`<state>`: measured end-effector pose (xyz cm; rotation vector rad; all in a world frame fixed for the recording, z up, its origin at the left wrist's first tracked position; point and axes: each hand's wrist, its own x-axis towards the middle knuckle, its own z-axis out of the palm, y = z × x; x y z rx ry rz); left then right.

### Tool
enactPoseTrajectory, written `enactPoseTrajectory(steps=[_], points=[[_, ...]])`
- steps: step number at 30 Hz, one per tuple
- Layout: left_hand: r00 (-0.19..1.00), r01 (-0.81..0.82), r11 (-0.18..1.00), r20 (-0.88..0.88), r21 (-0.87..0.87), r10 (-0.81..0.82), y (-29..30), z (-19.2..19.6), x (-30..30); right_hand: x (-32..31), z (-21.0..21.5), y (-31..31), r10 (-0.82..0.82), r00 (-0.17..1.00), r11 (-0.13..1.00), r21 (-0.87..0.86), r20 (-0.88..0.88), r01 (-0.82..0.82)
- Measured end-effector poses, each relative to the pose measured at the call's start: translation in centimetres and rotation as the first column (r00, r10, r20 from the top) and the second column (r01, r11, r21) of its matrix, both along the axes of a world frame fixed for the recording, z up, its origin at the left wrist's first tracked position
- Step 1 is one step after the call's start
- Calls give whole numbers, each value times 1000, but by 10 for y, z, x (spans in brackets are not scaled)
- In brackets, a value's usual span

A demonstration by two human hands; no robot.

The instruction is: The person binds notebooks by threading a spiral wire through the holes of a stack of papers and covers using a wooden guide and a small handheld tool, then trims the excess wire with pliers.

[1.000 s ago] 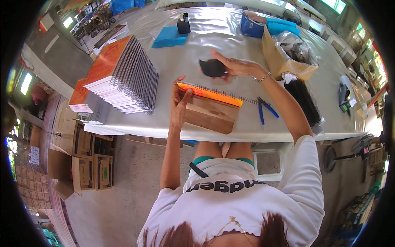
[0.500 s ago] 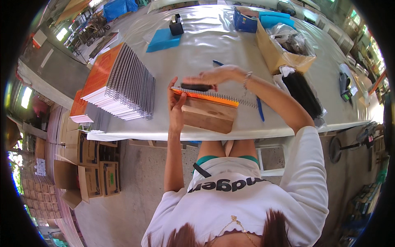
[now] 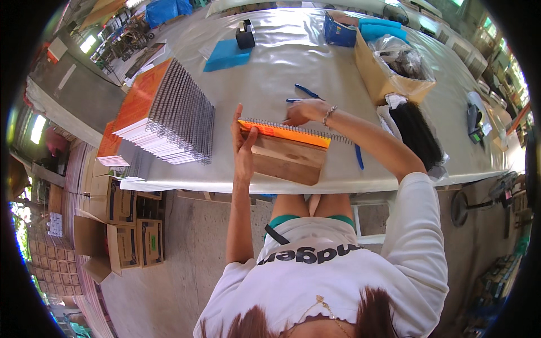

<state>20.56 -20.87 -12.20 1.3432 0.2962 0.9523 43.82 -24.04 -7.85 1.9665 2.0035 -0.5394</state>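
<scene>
An orange-covered notebook [image 3: 293,133] leans on a wooden block [image 3: 286,162] near the table's front edge. Along its far edge runs a metal spiral coil [image 3: 342,138], whose loose end sticks out past the right side. My left hand [image 3: 243,141] grips the notebook's left end, thumb on the cover and fingers behind. Just beyond the spiral edge, my right hand [image 3: 304,111] has curled fingers; what they hold, if anything, is hidden. A blue-handled tool [image 3: 307,91] lies right behind that hand. A slim blue object [image 3: 359,157] rests below my right forearm.
Stacked spiral notebooks [image 3: 169,112] stand at left. Behind are a blue sheet [image 3: 227,55] and a black tape dispenser [image 3: 245,35]. At right are a cardboard box [image 3: 369,73] with plastic, a bundle of black coils [image 3: 416,134] and a dark handheld device [image 3: 475,125].
My right hand has moved right along the spiral edge, and its fingers have curled. The dark object under it is out of sight. More of the blue-handled tool shows; my left hand keeps its grip.
</scene>
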Motion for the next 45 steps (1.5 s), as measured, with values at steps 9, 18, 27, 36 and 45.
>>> enactPoseTrajectory(steps=[9, 18, 27, 36, 45], points=[[1000, -28, 1000, -11, -10, 28, 3, -6, -1, -16, 35, 9, -12, 641, 987, 94, -768, 131], [989, -146, 989, -20, 14, 146, -12, -4, -2, 57, -2, -57, -355, 897, 882, 224, -265, 415], [976, -208, 978, -64, -11, 207, -80, 8, 11, 15, -73, -241, -767, 628, 515, 456, -131, 726], [957, -218, 942, -135, 254, 258, -66, 26, 4, -42, -90, -275, -781, 606, 395, 629, -154, 670], [946, -208, 929, -177, 307, 270, -65, 27, 0, -127, -20, -217, -311, 812, 194, 804, -493, 563]])
